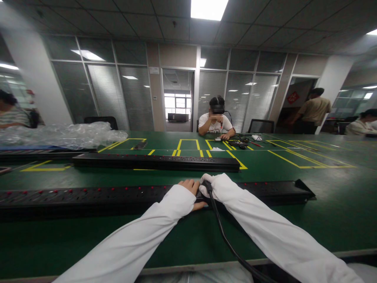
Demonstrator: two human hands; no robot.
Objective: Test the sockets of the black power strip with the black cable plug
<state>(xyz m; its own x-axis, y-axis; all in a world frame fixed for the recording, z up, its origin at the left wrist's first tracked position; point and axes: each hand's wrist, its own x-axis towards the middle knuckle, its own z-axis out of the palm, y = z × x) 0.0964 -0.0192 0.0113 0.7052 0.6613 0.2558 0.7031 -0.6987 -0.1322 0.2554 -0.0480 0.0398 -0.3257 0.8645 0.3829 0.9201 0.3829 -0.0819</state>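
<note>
A long black power strip (pixel 118 198) with a row of sockets and red buttons lies across the table in front of me. My left hand (pixel 192 192), bare, is wrapped over the strip near its middle, thumb on the near side and fingers on the far side. Right beside it, my right hand (pixel 206 184), in a white glove, grips a black power plug (pixel 208 186) at the strip's top. A black cable (pixel 220 228) runs from the plug toward the table's near edge. Whether the plug's pins sit in a socket is hidden.
Farther back lies a second black power strip (pixel 156 161). Clear plastic wrap (pixel 61 135) is heaped at the left. Yellow tape marks the green table (pixel 332 204). Across it sits a person (pixel 216 122) in a headset, near cables and small devices (pixel 240 143).
</note>
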